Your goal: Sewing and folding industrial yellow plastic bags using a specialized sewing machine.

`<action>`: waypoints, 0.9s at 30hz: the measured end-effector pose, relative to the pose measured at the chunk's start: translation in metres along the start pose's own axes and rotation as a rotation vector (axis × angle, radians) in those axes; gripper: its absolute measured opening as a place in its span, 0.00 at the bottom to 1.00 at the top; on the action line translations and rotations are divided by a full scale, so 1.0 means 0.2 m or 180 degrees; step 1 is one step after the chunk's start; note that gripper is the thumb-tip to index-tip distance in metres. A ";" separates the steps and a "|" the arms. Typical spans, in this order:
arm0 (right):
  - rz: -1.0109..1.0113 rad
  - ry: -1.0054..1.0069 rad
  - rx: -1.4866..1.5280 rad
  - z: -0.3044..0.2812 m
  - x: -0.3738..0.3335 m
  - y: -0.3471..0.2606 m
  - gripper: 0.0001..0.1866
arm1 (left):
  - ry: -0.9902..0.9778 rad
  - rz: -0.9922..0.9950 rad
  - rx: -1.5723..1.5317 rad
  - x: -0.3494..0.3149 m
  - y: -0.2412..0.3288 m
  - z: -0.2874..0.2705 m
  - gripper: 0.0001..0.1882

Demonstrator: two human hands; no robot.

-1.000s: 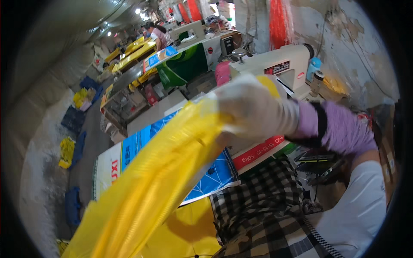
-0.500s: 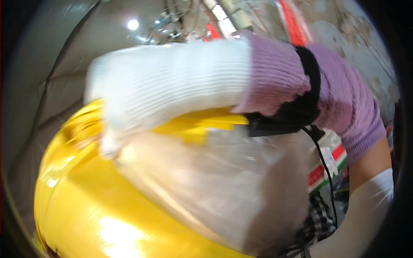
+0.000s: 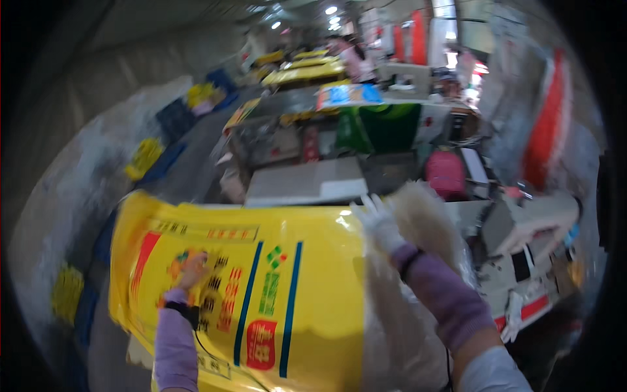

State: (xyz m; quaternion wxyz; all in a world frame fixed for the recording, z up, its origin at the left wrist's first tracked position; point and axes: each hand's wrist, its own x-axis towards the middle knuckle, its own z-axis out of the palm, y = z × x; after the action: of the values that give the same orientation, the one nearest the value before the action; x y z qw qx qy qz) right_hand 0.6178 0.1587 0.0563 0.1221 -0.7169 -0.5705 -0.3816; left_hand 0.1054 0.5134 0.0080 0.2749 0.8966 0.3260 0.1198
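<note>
A large yellow printed bag (image 3: 333,281) lies spread in front of me, its printing sideways. A clear plastic liner (image 3: 405,326) sticks out past its right edge. My left hand (image 3: 191,271), bare with a purple cuff and a black wrist strap, rests on the bag's printed face, its fingers somewhat blurred but looking laid flat. My right hand (image 3: 380,225), in a white glove, is at the far right corner of the bag where the yellow sheet meets the liner. Its fingers are spread apart.
A sewing machine (image 3: 529,225) stands at the right. Beyond the bag are a grey tabletop (image 3: 300,179), a pink padded item (image 3: 445,173) and green cloth (image 3: 382,127). Yellow bundles (image 3: 145,159) lie along the left. Farther off, a person (image 3: 358,62) is near yellow stacks (image 3: 304,72).
The view has pulled back from a close look at my right arm across the bag. The yellow bag now lies flatter, my left hand is visible on it, and my right hand is at its far right corner.
</note>
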 end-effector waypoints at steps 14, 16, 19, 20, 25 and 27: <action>0.0008 -0.2177 0.1344 -0.65 -0.86 -0.18 0.35 | 0.3215 -0.1912 -0.4706 -1.73 0.34 0.60 0.30; 0.0203 -0.2106 0.1600 -0.79 -0.99 -0.12 0.37 | 0.3217 -0.1807 -0.4676 -1.70 0.26 0.61 0.30; 0.0509 -0.2161 0.1575 -0.88 -1.17 -0.08 0.39 | 0.3243 -0.1800 -0.4892 -1.65 0.16 0.53 0.29; 0.0736 -0.2204 0.1657 -0.91 -1.21 -0.06 0.40 | 0.3200 -0.1601 -0.4724 -1.63 0.17 0.51 0.26; 0.0189 -0.2395 0.2002 -1.03 -1.36 -0.06 0.57 | 0.3860 -0.1729 -0.3359 -1.55 0.35 0.18 0.17; -0.0169 -0.1919 0.1418 -1.19 -1.15 -0.11 0.37 | 0.3599 -0.1548 -0.3079 -1.46 0.47 -0.01 0.16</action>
State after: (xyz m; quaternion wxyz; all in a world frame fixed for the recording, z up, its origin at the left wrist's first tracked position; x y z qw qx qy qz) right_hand 0.4873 -0.1459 0.0550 0.0916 -0.7379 -0.6683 -0.0229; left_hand -0.0687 0.2640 0.0540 0.4458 0.3835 0.5154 0.6234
